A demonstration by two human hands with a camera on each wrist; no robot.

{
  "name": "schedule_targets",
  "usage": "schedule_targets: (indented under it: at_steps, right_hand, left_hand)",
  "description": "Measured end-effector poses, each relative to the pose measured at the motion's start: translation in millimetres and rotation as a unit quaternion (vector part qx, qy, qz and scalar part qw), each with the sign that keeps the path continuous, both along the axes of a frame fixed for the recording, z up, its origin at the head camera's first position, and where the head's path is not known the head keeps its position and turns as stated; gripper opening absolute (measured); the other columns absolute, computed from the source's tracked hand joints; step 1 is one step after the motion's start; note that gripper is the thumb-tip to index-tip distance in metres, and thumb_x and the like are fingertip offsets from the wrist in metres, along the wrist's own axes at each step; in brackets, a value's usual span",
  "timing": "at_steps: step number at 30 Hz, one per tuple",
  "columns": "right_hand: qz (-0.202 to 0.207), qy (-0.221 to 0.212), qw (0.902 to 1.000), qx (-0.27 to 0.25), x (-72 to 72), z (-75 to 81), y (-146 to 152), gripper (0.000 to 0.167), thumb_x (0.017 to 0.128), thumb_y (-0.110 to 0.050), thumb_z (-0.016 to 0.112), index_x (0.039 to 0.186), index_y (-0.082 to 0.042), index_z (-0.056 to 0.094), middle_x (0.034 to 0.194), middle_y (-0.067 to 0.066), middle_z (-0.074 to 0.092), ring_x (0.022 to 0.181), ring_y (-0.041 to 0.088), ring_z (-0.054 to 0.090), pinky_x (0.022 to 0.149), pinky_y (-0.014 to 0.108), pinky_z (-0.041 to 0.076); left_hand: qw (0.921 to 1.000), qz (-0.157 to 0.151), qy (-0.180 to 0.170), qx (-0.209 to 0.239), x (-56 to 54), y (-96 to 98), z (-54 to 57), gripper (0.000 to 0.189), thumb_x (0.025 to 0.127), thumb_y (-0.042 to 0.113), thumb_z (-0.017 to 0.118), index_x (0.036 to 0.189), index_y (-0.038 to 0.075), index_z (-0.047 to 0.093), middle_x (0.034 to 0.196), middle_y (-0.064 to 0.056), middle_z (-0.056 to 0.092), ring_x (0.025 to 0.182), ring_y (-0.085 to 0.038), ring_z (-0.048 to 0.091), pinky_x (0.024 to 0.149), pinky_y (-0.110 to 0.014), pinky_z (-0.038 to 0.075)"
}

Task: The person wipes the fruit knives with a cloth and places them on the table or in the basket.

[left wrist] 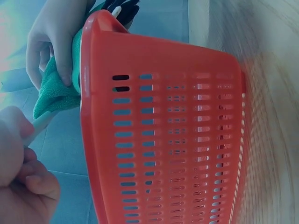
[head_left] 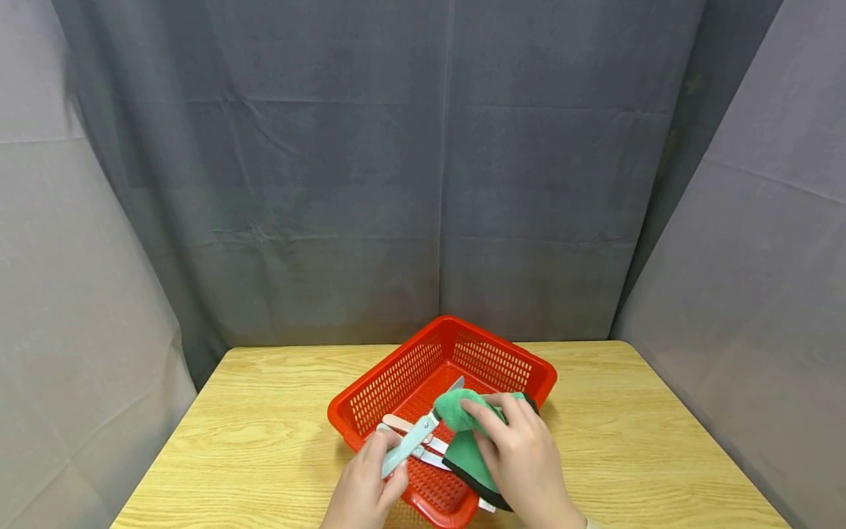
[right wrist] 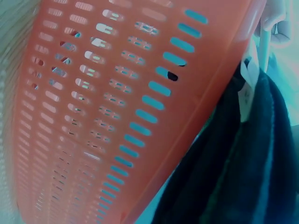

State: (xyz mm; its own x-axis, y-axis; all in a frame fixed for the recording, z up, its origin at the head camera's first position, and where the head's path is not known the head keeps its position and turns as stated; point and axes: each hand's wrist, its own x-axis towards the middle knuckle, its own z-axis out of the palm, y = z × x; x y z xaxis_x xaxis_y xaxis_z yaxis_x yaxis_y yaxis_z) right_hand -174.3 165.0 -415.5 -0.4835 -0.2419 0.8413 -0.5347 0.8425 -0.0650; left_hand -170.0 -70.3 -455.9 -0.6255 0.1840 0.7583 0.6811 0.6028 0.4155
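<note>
Over the red basket (head_left: pixel 386 375), my left hand (head_left: pixel 365 485) grips the light blue handle of a knife (head_left: pixel 411 445). My right hand (head_left: pixel 518 459) pinches a green cloth (head_left: pixel 472 459) with black edging around the knife's blade, whose pointed tip shows beyond the cloth. In the left wrist view the folded cloth (left wrist: pixel 56 93) meets the knife just above the basket's rim. Dark folds of the cloth (right wrist: pixel 243 154) hang outside the basket in the right wrist view. Below the hands, a pink-handled knife (head_left: pixel 398 423) and another knife with a pale blade (head_left: pixel 432 461) lie inside the basket.
The basket stands at an angle on a light wood-grain table (head_left: pixel 264 419), its slotted walls (left wrist: pixel 177 126) rising around the knives. A grey curtain (head_left: pixel 330 184) hangs behind the table, with paler cloth (head_left: pixel 747 257) at the sides.
</note>
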Motion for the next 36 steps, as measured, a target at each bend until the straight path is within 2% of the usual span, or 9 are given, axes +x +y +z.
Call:
schedule_targets:
  at_steps: [9, 14, 21, 28, 36]
  right_hand:
    - [-0.031, 0.011, 0.9994, -0.009, -5.1, 4.2, 6.6, 0.058, 0.066, 0.001, 0.090, 0.117, -0.023, 0.075, 0.101, 0.004, 0.067, 0.083, 0.022, 0.063, 0.064, 0.037, 0.054]
    - [-0.053, -0.001, 0.9985, -0.016, -6.0, 5.4, 9.2, 0.052, 0.070, 0.000, 0.088, 0.116, -0.021, 0.075, 0.099, 0.005, 0.067, 0.082, 0.023, 0.061, 0.064, 0.039, 0.054]
    - [-0.074, -0.005, 0.9968, -0.029, -7.0, 5.3, 11.4, 0.049, 0.070, 0.001, 0.087, 0.113, -0.020, 0.076, 0.095, 0.008, 0.065, 0.079, 0.027, 0.060, 0.062, 0.041, 0.054]
    - [-0.100, -0.008, 0.9938, -0.047, -6.6, 7.3, 13.9, 0.049, 0.070, 0.000, 0.088, 0.113, -0.019, 0.076, 0.096, 0.009, 0.065, 0.080, 0.028, 0.061, 0.060, 0.043, 0.054]
    - [-0.087, 0.004, 0.9947, -0.054, -3.4, 10.7, 14.0, 0.050, 0.070, 0.002, 0.087, 0.114, -0.018, 0.077, 0.098, 0.009, 0.066, 0.079, 0.025, 0.060, 0.061, 0.041, 0.053]
  left_hand:
    - [0.9993, -0.025, 0.027, -0.009, -1.8, -2.9, -0.8, 0.033, 0.075, 0.003, 0.071, 0.103, 0.011, 0.057, 0.078, 0.015, 0.039, 0.070, 0.005, 0.036, 0.062, -0.008, 0.029]
    - [0.9988, -0.021, 0.041, -0.014, -2.0, -2.4, -1.1, 0.034, 0.073, 0.005, 0.072, 0.102, 0.012, 0.057, 0.079, 0.015, 0.042, 0.072, 0.004, 0.038, 0.062, -0.009, 0.030]
    - [0.9990, -0.015, 0.040, -0.016, -1.0, -2.1, -0.4, 0.035, 0.072, 0.005, 0.073, 0.102, 0.012, 0.058, 0.080, 0.015, 0.046, 0.071, 0.003, 0.041, 0.062, -0.010, 0.032]
    - [1.0000, -0.003, -0.001, 0.000, 1.4, -0.9, 0.7, 0.035, 0.072, 0.006, 0.075, 0.103, 0.012, 0.059, 0.077, 0.018, 0.042, 0.069, 0.006, 0.038, 0.061, -0.009, 0.030]
    - [0.9978, 0.027, -0.050, 0.034, 1.8, -1.2, 1.7, 0.034, 0.078, 0.006, 0.076, 0.106, 0.018, 0.061, 0.081, 0.019, 0.047, 0.069, 0.005, 0.040, 0.060, -0.013, 0.035]
